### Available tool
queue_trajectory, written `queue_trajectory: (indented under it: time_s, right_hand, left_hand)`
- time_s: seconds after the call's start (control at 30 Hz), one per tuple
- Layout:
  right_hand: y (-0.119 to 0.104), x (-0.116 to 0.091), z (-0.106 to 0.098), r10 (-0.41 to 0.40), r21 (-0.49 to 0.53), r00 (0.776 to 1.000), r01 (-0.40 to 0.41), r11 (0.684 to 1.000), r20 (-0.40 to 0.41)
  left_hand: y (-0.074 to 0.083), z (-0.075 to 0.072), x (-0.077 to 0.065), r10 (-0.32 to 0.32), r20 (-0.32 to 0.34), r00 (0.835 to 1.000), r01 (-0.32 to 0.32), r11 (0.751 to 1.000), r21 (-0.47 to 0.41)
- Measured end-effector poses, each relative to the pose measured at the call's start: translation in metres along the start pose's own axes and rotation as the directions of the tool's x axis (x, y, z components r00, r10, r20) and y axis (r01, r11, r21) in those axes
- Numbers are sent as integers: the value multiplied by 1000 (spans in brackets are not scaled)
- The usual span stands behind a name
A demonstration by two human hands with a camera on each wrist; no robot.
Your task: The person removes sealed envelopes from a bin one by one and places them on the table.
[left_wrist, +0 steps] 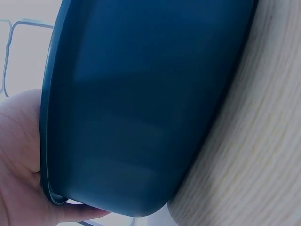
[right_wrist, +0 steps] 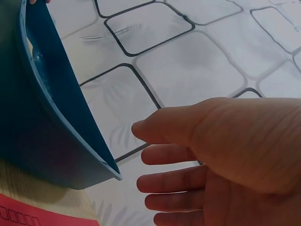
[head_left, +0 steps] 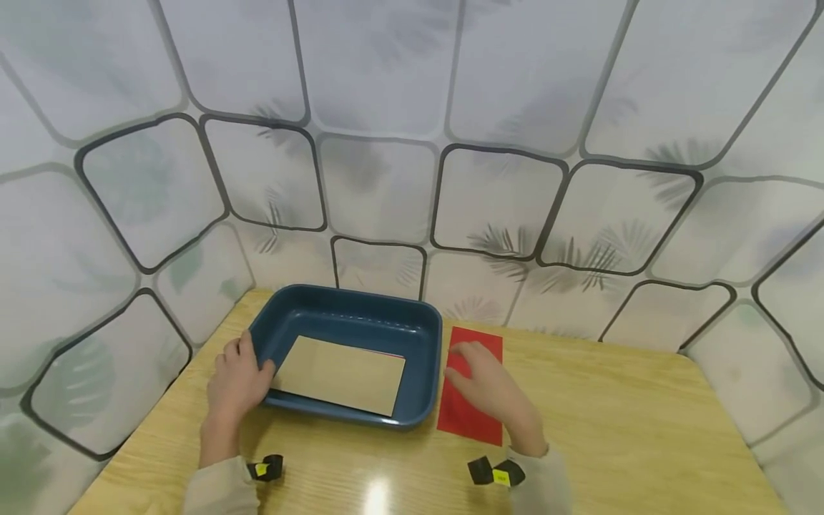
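Note:
A dark blue rectangular tray (head_left: 360, 325) stands on the wooden table. At its left end my left hand (head_left: 238, 379) grips the rim, thumb on the inner side. The left wrist view shows this hand (left_wrist: 21, 165) around the tray's edge. A tan paper or envelope (head_left: 341, 375) lies tilted in the tray, a thin red edge peeking out beneath it. Right of the tray lies a red envelope (head_left: 470, 422) with a row of printed boxes. Over it hovers my right hand (head_left: 483, 379), fingers loosely extended and holding nothing.
The light wooden table (head_left: 611, 422) stretches away to the right. Behind it and on both sides hangs a pale curtain-like backdrop (head_left: 386, 186) with dark rounded outlines and leaf prints, close to the tray's far side.

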State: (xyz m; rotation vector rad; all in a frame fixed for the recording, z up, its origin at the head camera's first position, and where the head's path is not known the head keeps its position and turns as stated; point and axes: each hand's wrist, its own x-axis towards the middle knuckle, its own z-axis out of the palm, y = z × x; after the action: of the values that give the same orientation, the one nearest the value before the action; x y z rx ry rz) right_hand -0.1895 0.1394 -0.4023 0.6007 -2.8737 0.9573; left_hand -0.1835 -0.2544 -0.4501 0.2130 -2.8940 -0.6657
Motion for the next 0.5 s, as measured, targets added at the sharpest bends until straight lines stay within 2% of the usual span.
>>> queue_trajectory:
  time_s: [0.23,0.5]
  right_hand:
    - [-13,8,4,12,8,999,-12,1000,33]
    - [-28,24,23,-133,-30,984,138,990,116]
  left_hand:
    - [2,1,-2,-3,12,1000,3,1000,3]
    - [0,0,0,0,-8,1000,0,1000,0]
